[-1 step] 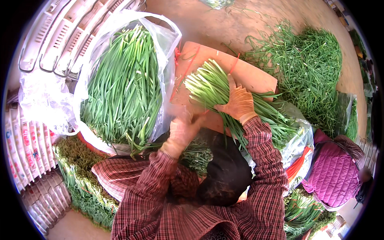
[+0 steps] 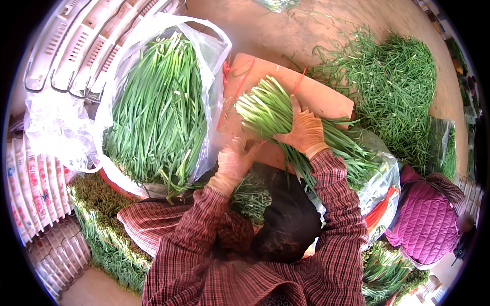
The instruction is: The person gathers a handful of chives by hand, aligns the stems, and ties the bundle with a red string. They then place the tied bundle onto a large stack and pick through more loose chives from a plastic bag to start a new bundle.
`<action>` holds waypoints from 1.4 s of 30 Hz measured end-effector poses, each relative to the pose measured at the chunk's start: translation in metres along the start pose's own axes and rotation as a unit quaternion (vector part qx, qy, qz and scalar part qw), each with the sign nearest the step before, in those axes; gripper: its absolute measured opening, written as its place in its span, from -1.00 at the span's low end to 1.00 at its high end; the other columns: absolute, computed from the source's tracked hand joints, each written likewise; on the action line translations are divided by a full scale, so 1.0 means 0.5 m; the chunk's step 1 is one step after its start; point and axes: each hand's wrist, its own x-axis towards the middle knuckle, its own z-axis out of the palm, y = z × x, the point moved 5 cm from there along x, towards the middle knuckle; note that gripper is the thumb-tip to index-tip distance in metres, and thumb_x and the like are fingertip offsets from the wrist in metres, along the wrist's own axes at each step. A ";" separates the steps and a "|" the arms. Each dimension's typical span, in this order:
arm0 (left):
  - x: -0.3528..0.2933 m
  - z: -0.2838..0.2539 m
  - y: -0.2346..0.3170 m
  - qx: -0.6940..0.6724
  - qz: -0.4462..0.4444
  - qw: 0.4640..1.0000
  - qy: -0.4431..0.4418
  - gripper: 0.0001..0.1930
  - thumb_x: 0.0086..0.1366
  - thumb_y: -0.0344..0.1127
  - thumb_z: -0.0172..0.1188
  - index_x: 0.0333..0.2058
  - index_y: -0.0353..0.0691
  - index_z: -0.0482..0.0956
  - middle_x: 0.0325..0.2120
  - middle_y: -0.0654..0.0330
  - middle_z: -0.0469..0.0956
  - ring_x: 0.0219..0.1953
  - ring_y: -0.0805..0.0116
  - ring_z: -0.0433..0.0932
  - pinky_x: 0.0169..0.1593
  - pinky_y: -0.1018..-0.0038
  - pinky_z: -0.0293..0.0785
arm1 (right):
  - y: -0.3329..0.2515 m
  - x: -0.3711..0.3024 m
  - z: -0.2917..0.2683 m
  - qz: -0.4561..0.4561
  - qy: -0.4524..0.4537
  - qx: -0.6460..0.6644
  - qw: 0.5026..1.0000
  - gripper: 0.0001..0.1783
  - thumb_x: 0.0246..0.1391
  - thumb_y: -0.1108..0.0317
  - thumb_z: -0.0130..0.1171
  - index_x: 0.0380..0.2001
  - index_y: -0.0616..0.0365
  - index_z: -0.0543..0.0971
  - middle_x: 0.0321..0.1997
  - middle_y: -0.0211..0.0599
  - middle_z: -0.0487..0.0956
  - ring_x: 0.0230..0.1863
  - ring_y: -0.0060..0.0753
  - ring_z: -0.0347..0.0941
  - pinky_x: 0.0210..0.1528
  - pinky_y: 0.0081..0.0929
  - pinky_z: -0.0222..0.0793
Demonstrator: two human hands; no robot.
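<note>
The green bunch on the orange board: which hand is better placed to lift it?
Probably your right hand: it lies on the green bunch, thumb spread away from the forefinger. Your left hand is off to the left, not gripping the stems.

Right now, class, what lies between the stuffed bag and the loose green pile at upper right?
In the head view, the board, with the green bundle across it and the right hand on that, lies between bag and pile.
</note>
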 end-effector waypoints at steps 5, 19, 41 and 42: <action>-0.009 -0.010 -0.168 -0.114 -0.012 0.991 0.075 -0.74 0.29 -0.36 0.34 -0.07 -0.27 0.61 -0.11 0.14 0.63 -0.03 0.34 0.58 0.07 0.43 0.50 | 0.003 -0.004 0.001 -0.013 0.021 0.000 1.000 0.38 -0.35 -0.22 0.52 0.45 0.24 0.09 0.22 0.16 0.47 0.17 0.08 0.47 0.18 -0.05 0.39; -0.027 -0.072 -0.320 -0.340 -0.163 0.899 0.224 -0.35 0.42 0.10 0.16 0.21 -0.38 0.42 0.08 0.04 0.54 0.09 0.19 0.55 0.13 0.24 0.50 | 0.018 -0.007 0.010 -0.017 0.034 0.011 0.999 0.38 -0.36 -0.23 0.54 0.44 0.24 0.10 0.18 0.12 0.48 0.18 0.08 0.46 0.25 -0.05 0.33; -0.114 0.073 -0.083 -0.062 -0.010 0.998 0.029 -0.65 0.26 -0.19 0.35 -0.04 -0.18 0.59 -0.34 0.13 0.66 -0.31 0.25 0.66 -0.26 0.40 0.56 | 0.019 -0.001 0.008 -0.011 0.018 0.006 1.000 0.39 -0.35 -0.32 0.49 0.44 0.24 0.10 0.14 0.19 0.51 0.09 0.10 0.52 0.18 -0.08 0.39; -0.085 0.042 -0.017 0.031 0.048 0.997 0.059 -0.64 0.23 -0.21 0.36 -0.02 -0.16 0.60 -0.33 0.11 0.66 -0.29 0.21 0.67 -0.25 0.35 0.56 | 0.019 -0.001 0.006 -0.009 0.016 0.007 1.000 0.39 -0.35 -0.32 0.49 0.45 0.24 0.10 0.15 0.19 0.51 0.10 0.11 0.52 0.18 -0.08 0.39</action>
